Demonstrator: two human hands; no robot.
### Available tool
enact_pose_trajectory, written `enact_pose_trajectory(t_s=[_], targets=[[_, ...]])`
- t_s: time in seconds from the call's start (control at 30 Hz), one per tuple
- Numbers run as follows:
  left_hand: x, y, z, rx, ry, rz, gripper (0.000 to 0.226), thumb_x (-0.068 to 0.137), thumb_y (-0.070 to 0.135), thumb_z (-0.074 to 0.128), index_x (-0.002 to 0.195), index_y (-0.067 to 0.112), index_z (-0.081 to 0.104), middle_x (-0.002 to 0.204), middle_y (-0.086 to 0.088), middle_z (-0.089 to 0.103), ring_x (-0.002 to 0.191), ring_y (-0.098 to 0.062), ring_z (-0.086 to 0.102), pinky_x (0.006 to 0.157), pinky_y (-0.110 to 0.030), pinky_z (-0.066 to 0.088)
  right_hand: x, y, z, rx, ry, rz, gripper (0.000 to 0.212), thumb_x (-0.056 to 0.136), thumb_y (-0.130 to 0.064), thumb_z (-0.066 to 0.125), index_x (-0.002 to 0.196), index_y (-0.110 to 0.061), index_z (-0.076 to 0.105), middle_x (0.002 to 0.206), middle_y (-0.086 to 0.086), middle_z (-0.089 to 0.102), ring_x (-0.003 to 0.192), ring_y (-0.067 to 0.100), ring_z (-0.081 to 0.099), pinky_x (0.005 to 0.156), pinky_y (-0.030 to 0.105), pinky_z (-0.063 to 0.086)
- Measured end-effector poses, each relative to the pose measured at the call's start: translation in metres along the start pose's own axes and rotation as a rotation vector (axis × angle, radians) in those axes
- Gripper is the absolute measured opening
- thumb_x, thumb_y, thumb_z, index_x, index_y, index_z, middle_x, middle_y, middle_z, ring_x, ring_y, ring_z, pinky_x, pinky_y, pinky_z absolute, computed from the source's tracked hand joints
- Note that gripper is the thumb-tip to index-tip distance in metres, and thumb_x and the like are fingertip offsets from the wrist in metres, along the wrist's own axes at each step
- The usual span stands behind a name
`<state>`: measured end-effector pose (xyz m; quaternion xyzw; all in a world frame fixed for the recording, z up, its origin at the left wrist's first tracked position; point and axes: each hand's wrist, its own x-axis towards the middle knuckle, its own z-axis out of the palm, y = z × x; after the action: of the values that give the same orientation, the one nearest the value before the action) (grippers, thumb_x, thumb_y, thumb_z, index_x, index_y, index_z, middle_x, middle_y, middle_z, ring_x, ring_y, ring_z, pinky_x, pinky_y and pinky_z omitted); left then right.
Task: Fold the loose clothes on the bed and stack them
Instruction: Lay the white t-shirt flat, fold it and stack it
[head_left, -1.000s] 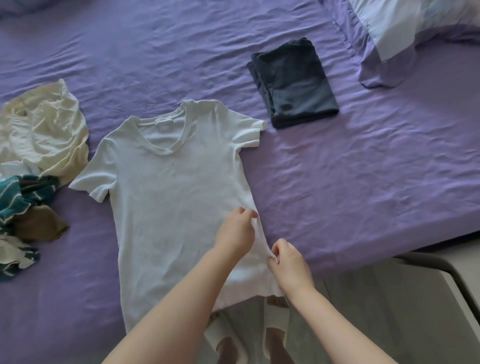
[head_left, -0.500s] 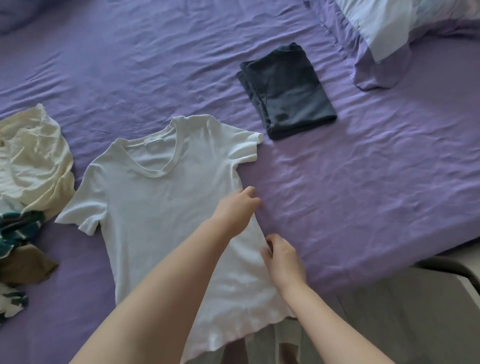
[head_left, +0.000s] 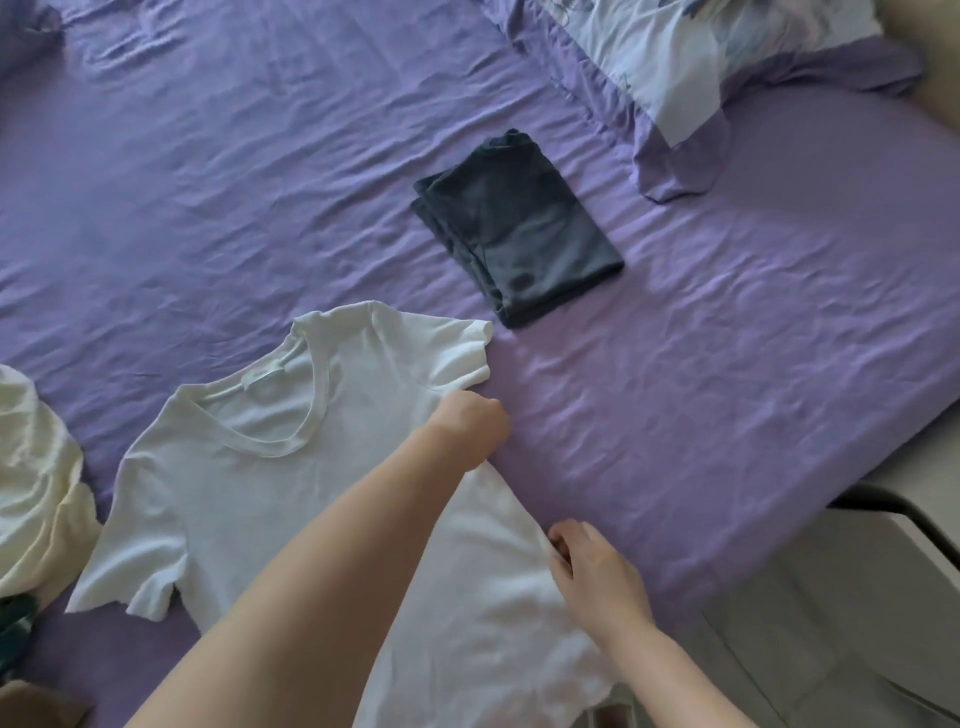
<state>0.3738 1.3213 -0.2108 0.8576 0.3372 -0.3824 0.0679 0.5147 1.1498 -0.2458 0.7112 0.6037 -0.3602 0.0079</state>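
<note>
I see the white T-shirt (head_left: 322, 499) spread flat, front up, on the purple sheet (head_left: 727, 395), its hem at the near bed edge. My left hand (head_left: 470, 434) sits on the shirt's right side seam just below the sleeve, fingers curled under; they look bunched on the cloth there, though the fingertips are hidden beneath the knuckles. My right hand (head_left: 592, 569) pinches the same side edge lower down, thumb and fingers closed on the fabric. Beyond the sleeve lies 1 folded dark grey garment (head_left: 524, 234), apart from the shirt. At the left border a cream garment (head_left: 36, 493) is cut off, with a teal scrap (head_left: 13, 623) below it barely showing. A pillow (head_left: 691, 57) lies at the top right.
</note>
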Motion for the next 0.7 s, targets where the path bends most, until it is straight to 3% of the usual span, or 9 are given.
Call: enact_pose_trajectory(t_s=[0.2,0.4,0.5,0.6,0.7], targets=[[0.001,-0.015,0.003,0.038,-0.011,0.037,0.026,0.088,0.007,0.054,0.107,0.02,0.065,0.114,0.005,0.062,0.104,-0.019,0.061,0.067,-0.026,0.038,0.031,-0.029,-0.003,0.121,0.016,-0.01,0.028,0.093,-0.034,0.048,0.118,-0.021,0.053,0.108,-0.005,0.06,0.099,0.016,0.056,0.079,0.031,0.045],[0.003,-0.024,0.024,-0.308,0.233,-0.105,0.028,0.082,-0.002,0.053,0.105,0.012,0.058,0.116,-0.006,0.051,0.104,-0.025,0.054,0.063,-0.03,0.038,0.044,-0.042,-0.002,0.124,0.067,0.065,0.009,0.091,-0.026,0.051,0.096,-0.02,0.055,0.096,-0.003,0.058,0.09,0.021,0.056,0.071,0.035,0.047],[-0.001,-0.013,0.041,-0.445,0.253,-0.096,0.026,0.084,0.001,0.048,0.108,0.011,0.05,0.122,-0.011,0.042,0.1,-0.032,0.051,0.069,-0.037,0.046,0.058,-0.048,-0.008,0.247,0.049,0.04,0.02,0.088,-0.018,0.056,0.108,-0.018,0.057,0.103,-0.003,0.058,0.094,0.016,0.058,0.08,0.035,0.048],[-0.004,-0.007,0.055,-0.675,0.467,-0.259,0.032,0.082,0.001,0.042,0.112,0.011,0.045,0.128,-0.009,0.038,0.096,-0.03,0.055,0.062,-0.038,0.046,0.095,-0.068,-0.022,0.339,0.075,-0.013,0.032,0.092,-0.017,0.053,0.124,-0.012,0.052,0.113,0.004,0.06,0.098,0.016,0.058,0.087,0.031,0.047],[-0.005,-0.005,0.061,-1.112,0.646,-0.605,0.035,0.086,0.001,0.043,0.119,0.01,0.048,0.122,-0.006,0.044,0.092,-0.029,0.056,0.062,-0.027,0.035,0.135,-0.095,-0.033,0.354,0.098,-0.057,0.038,0.094,-0.023,0.049,0.13,-0.011,0.045,0.116,0.007,0.062,0.107,0.023,0.057,0.087,0.031,0.042]])
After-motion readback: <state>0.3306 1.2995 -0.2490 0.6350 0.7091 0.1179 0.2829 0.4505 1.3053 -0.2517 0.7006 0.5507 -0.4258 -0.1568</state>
